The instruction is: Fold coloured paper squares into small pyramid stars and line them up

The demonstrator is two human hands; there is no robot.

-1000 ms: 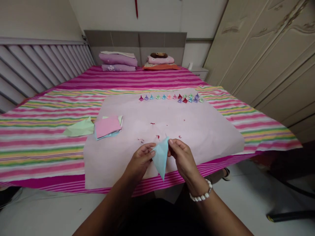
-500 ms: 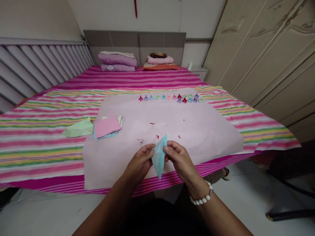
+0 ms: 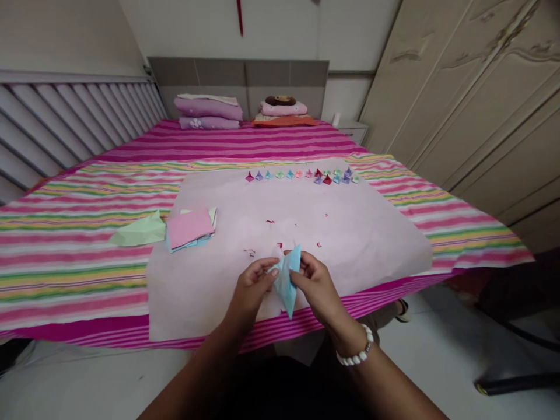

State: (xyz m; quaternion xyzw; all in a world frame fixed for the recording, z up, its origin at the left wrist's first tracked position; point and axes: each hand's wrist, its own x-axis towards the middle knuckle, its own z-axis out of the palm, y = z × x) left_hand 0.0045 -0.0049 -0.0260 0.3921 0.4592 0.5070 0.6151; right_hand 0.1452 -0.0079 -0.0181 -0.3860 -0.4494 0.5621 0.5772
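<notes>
A folded piece of light blue paper [image 3: 289,286] is held up between both hands, over the front part of a large pale sheet [image 3: 192,303] spread on the bed. My left hand [image 3: 252,287] pinches its left edge between thumb and fingers. On the other side, my right hand [image 3: 317,286] grips the paper, thumb on the near face and fingers partly hidden behind. Small dark red scraps [image 3: 249,252] lie on the sheet beyond the hands. Along the sheet's far edge stand several small folded paper shapes [image 3: 289,174] in many colours.
To the left lies a stack of coloured paper [image 3: 190,227], pink on top, beside a creased light green sheet [image 3: 140,230] on the striped bedcover [image 3: 65,262]. Folded bedding [image 3: 207,109] sits by the headboard. A wardrobe [image 3: 464,105] stands at the right.
The blue paper has shifted slightly right and turned in my hands. My right thumb now lies lower across its near face, and my left hand still pinches its left edge.
</notes>
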